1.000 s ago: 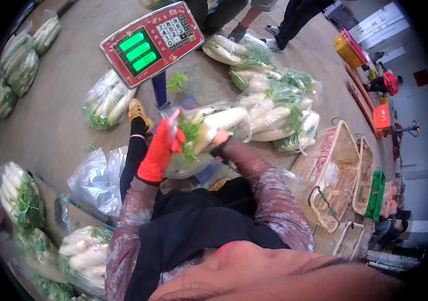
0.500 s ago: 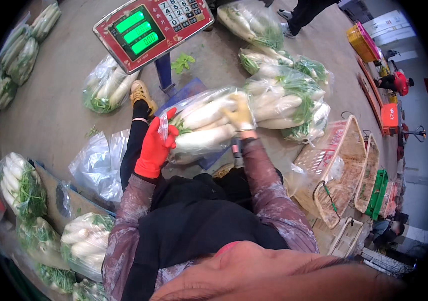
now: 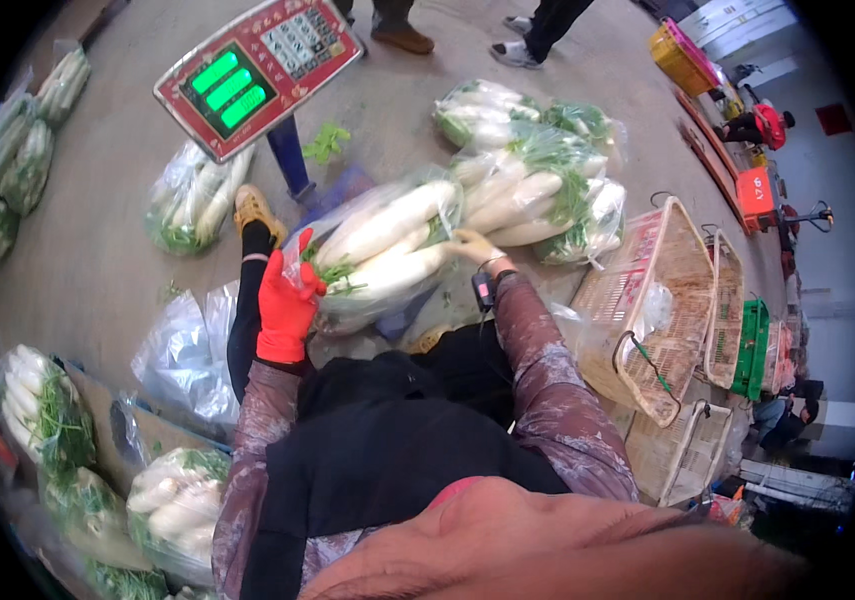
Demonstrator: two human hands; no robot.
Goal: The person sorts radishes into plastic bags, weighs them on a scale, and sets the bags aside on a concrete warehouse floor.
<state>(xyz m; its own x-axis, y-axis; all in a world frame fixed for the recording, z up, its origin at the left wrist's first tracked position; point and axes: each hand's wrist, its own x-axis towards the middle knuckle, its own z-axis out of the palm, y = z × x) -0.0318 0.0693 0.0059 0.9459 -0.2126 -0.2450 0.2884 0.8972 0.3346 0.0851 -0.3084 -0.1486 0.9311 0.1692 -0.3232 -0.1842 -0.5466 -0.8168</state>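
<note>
A clear plastic bag of long white radishes (image 3: 382, 240) mostly hid the flat blue scale platform (image 3: 345, 188). The red-gloved left hand (image 3: 285, 308), half curled, pinched the bag's edge; the yellow-gloved right hand (image 3: 474, 248) bent beside it, grip unclear. Grey concrete floor (image 3: 132, 130) surrounded them.

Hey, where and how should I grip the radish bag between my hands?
Probably under both ends of the radish bag, left hand from the left, right hand from the right: the long roots lie slantwise between them and the plastic looks loose.
</note>
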